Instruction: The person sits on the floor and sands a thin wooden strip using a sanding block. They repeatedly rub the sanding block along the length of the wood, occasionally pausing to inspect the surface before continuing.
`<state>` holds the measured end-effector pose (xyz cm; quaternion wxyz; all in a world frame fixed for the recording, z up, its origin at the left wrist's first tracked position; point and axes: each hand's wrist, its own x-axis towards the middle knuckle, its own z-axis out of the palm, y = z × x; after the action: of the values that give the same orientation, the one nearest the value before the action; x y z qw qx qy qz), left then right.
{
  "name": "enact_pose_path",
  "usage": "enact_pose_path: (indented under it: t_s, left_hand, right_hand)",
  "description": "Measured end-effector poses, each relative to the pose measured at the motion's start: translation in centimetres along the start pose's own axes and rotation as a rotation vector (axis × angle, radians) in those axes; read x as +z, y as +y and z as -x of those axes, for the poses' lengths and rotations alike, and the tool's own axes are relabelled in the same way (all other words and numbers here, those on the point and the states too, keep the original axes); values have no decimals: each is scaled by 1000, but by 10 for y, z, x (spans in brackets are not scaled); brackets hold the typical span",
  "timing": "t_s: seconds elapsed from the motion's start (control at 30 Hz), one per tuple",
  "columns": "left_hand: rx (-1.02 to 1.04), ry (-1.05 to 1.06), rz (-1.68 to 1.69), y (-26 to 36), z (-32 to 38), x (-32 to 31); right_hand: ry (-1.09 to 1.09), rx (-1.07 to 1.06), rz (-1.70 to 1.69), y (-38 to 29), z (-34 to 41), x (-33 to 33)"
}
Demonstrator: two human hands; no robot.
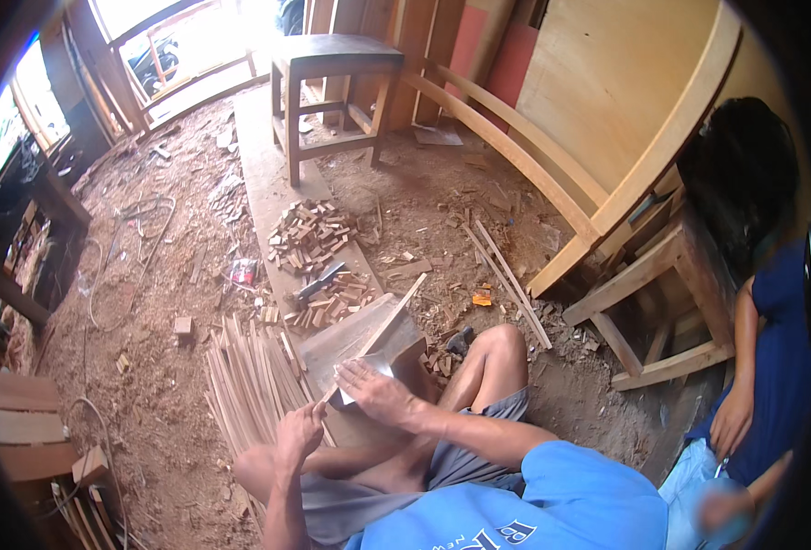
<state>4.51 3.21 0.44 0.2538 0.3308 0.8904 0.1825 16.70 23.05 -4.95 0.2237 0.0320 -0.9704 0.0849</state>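
My left hand point(300, 432) grips the near end of a thin wooden strip point(400, 304), which slants up and away across a wooden block point(342, 331). My right hand point(376, 393) lies over the strip, fingers extended, holding a bright flat sheet point(381, 364) against it. Whether that sheet is paper or metal is not clear. The block stands in front of my crossed legs. To its left lies a bundle of long thin wooden strips point(251, 385). Past the block are small cut wood pieces point(311, 235), with a bladed hand tool point(320, 280) lying among them.
A wooden stool point(340, 58) stands ahead on a long board point(258, 158). Large curved wooden framing point(515, 148) leans at right, near a tipped wooden frame point(653, 309). A seated person in dark blue point(783, 330) is close on my right. Cables point(161, 227) and sawdust cover the floor at left.
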Motion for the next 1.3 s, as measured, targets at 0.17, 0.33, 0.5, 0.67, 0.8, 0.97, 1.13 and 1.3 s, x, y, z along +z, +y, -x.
enact_pose_path:
  t_s: [0.17, 0.33, 0.5, 0.67, 0.8, 0.97, 1.13, 1.3]
  left_hand:
    - [10, 26, -13, 3, 3, -1]
    - [-25, 61, -9, 4, 6, 0]
    - [-54, 58, -53, 1, 4, 6]
    - [-74, 35, -49, 4, 1, -2]
    - [-66, 121, -145, 4, 2, -5]
    - [51, 324, -118, -12, 10, 5]
    - [123, 433, -110, -23, 12, 21]
    - [347, 871, -187, -35, 18, 21]
  right_hand:
    - [-8, 416, 211, 193, 11, -34]
    - [123, 1041, -204, 303, 69, -73]
    - [271, 836, -47, 241, 143, -68]
    - [221, 1038, -90, 233, 148, -73]
    - [259, 990, -15, 246, 140, -68]
    - [182, 1020, 13, 250, 142, -51]
    - [79, 1063, -66, 251, 141, -52]
    - [30, 1179, -79, 244, 139, -64]
